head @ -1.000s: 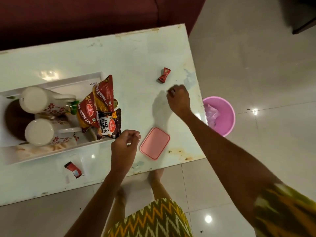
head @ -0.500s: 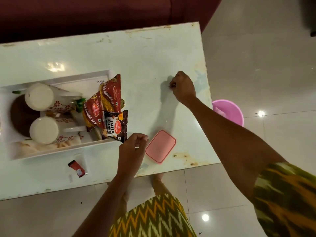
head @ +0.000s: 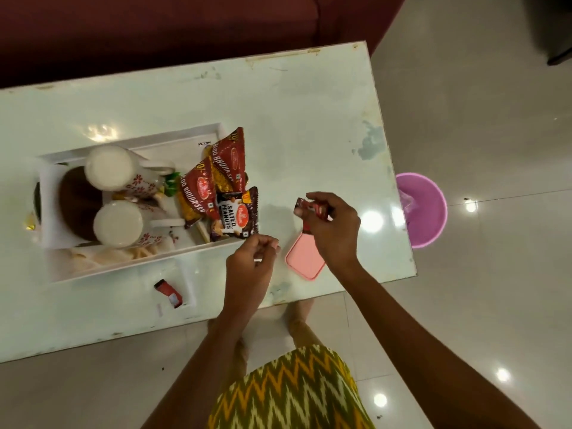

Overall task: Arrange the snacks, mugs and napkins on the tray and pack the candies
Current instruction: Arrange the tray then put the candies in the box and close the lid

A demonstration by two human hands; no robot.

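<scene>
Pinching a red candy (head: pixel 317 209) at its tips, right grip (head: pixel 332 227); left grip (head: pixel 249 269) curled, contents unclear.

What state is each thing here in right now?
Right hand: pinching a wrapped candy.
Left hand: fingers curled, contents unclear.
Second candy: lying on the table.
Snack packets: unopened, piled at tray end.
Mugs: standing in the tray.
Pink lid: flat on table, partly hidden.
Pink bin: holds crumpled plastic.

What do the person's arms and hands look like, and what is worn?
Both arms are bare, with no sleeves showing. The left hand and right hand show no gloves, rings or watch. The garment has a yellow, green and white zigzag.
</scene>
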